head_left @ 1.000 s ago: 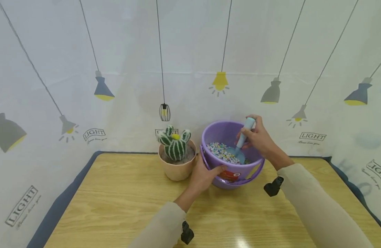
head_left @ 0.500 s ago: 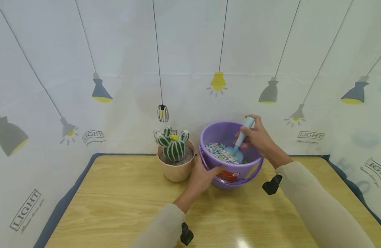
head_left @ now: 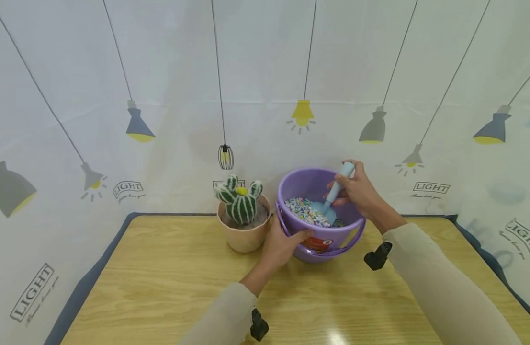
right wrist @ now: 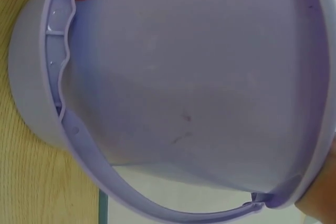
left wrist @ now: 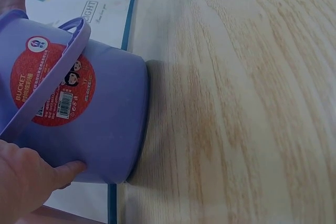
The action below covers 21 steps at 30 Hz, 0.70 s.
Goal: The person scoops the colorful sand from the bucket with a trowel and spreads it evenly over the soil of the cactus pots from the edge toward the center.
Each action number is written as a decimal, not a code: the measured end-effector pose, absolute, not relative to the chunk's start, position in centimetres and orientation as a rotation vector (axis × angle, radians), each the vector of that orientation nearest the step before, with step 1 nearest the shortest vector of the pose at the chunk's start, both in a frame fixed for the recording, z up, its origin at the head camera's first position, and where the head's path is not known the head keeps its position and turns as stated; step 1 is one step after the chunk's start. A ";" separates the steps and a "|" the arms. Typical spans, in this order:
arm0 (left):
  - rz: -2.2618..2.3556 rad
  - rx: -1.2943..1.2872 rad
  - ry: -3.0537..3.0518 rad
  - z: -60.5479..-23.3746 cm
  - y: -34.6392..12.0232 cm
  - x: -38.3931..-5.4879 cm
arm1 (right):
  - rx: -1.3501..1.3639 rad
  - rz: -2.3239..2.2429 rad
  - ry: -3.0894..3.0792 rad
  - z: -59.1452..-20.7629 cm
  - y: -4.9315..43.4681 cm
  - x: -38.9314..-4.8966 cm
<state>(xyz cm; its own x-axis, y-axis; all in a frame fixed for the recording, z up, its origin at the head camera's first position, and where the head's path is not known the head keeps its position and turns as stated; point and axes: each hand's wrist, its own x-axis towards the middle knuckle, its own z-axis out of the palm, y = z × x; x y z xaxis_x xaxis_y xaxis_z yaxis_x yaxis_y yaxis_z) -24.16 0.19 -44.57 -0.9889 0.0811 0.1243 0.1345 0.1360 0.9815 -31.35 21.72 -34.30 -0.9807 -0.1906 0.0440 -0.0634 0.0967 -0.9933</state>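
In the head view a purple bucket [head_left: 329, 236] holds a heap of small multicoloured pellets [head_left: 305, 211]. My left hand [head_left: 279, 245] holds the bucket's left side, thumb laid across its front wall below the rim; the other fingers are mostly hidden. In the left wrist view, the thumb [left wrist: 68, 172] presses the wall near the swung-down bucket handle [left wrist: 58, 69]. My right hand [head_left: 359, 189] grips the handle of a light blue scoop [head_left: 340, 183] inside the bucket. The scoop's blade rests in the pellets. The right wrist view shows mainly the bucket wall [right wrist: 199, 87].
Close to the bucket's left stands a toy cactus [head_left: 242, 208] in a peach-coloured pot [head_left: 244, 239]. Both are near the back edge of the wooden table [head_left: 174, 282]. A lamp-print cloth [head_left: 265, 120] hangs right behind.
The scoop blade has shifted slightly leftward through the pellets, right hand still on its handle. The left hand keeps its place on the bucket; the head view has shifted a little.
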 end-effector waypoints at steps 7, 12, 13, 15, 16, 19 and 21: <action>-2.015 -0.227 -2.343 -44.3 0.2 -24.2 | -0.210 -2.076 2.207 -34.0 22.0 -31.5; -1.991 -0.227 -2.358 -44.1 0.3 -24.3 | -0.152 -2.153 2.144 -33.7 22.2 -31.5; -1.988 -0.220 -2.365 -44.1 0.3 -24.2 | -0.144 -2.163 2.135 -33.7 22.2 -31.5; -1.993 -0.212 -2.369 -44.1 0.2 -24.1 | -0.131 -2.185 2.114 -33.7 22.2 -31.4; -1.993 -0.207 -2.372 -44.1 0.2 -24.1 | -0.125 -2.198 2.105 -33.7 22.1 -31.3; -2.006 -0.199 -2.365 -44.2 0.1 -24.1 | -0.118 -2.241 2.071 -33.8 22.1 -31.3; -2.008 -0.195 -2.366 -44.2 0.1 -24.0 | -0.110 -2.271 2.048 -33.8 22.0 -31.3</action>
